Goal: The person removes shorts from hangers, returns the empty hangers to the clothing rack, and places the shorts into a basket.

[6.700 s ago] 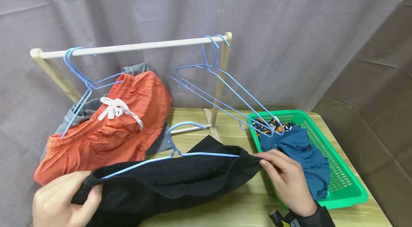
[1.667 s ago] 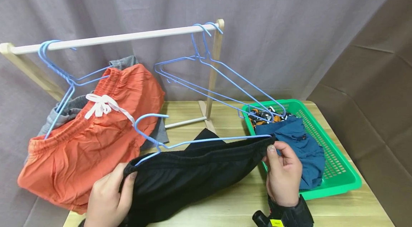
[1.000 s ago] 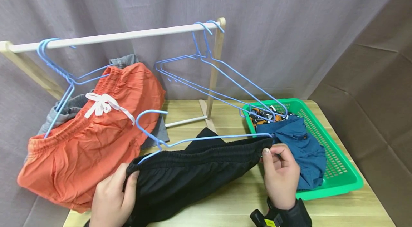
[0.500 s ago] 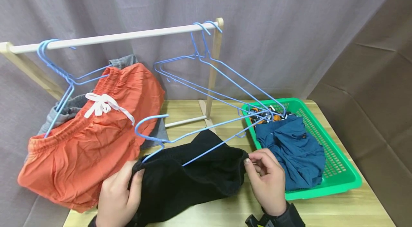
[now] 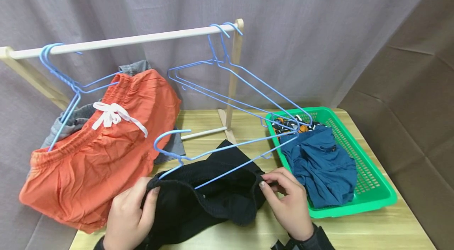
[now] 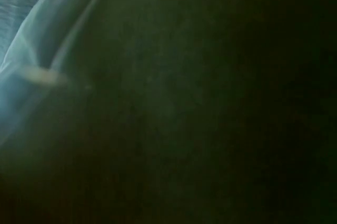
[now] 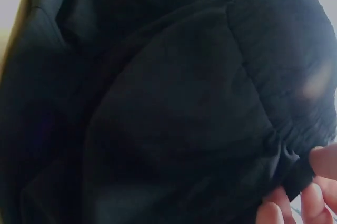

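Black elastic-waisted shorts [image 5: 181, 214] lie across the front of the table, the waistband opening upward. At its left end my left hand [image 5: 129, 214] grips the waistband, with the left tip of a blue hanger [image 5: 227, 148] inside the cloth there. The hanger's right end sticks out above the waistband, over the green basket's edge. My right hand [image 5: 289, 204] pinches the waistband's right end between thumb and fingers. In the right wrist view the fingertips [image 7: 313, 203] hold the gathered waistband [image 7: 284, 61]. Dark cloth [image 6: 168, 103] fills most of the left wrist view, hiding the left fingers.
A rack with a white rail [image 5: 142, 38] stands behind. Orange shorts [image 5: 142, 96] and a grey garment [image 5: 136, 67] hang at its left, two bare blue hangers [image 5: 262, 78] at its right. The green basket [image 5: 383, 195] holds teal clothing [image 5: 326, 171] and a patterned cloth [image 5: 287, 125].
The hanger's right end, earlier in the waistband, has come out above it. My right hand has moved left and down with the waistband's right end, which now sags open. My left hand keeps its grip.
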### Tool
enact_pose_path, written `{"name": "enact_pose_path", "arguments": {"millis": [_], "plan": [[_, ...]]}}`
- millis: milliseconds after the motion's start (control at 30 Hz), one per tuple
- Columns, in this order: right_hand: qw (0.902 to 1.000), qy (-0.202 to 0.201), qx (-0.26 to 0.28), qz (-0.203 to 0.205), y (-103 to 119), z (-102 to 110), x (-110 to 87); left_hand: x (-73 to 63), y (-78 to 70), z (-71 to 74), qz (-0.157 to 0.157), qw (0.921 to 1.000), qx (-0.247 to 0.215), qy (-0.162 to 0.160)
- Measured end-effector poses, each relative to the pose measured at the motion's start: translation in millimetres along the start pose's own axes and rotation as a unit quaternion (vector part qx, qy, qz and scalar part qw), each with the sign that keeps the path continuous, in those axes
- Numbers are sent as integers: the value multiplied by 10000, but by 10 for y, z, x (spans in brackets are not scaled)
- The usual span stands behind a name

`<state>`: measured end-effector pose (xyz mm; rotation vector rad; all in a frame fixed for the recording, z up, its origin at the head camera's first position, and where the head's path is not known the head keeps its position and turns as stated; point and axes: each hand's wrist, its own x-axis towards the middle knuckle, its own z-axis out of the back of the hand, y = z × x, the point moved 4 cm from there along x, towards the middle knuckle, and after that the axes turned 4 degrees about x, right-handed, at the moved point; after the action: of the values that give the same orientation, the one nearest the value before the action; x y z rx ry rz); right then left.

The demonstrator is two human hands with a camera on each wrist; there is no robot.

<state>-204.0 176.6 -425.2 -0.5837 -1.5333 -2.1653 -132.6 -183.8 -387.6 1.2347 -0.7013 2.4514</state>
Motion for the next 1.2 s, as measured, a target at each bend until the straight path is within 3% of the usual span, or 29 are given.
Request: {"name": "enact_pose_path", "arguments": {"millis": [300, 633, 800, 900, 1033, 1100, 1200], "plan": [[9967, 345, -645, 366, -30, -66, -65, 8, -19, -1, -109, 9999, -85, 51], [9937, 748, -823, 125, -6, -39, -93, 21, -27, 11, -163, 9996, -205, 122], [9980, 223, -584, -57, -3, 144, -22, 26, -28, 36, -156, 9989, -263, 359], [9981, -311, 248, -467, -4, 329, 65, 28, -23, 42, -122, 9980, -269, 555], [9893, -744, 1135, -533, 55, 577, 237, 41, -21, 44, -131, 9974, -264, 665], [9924, -728, 953, -278, 123, 668, 338, 52, -24, 44, -184, 9973, -265, 657], [9983, -514, 266, 27, 229, 739, 459, 65, -33, 40, -252, 9968, -274, 708]]}}
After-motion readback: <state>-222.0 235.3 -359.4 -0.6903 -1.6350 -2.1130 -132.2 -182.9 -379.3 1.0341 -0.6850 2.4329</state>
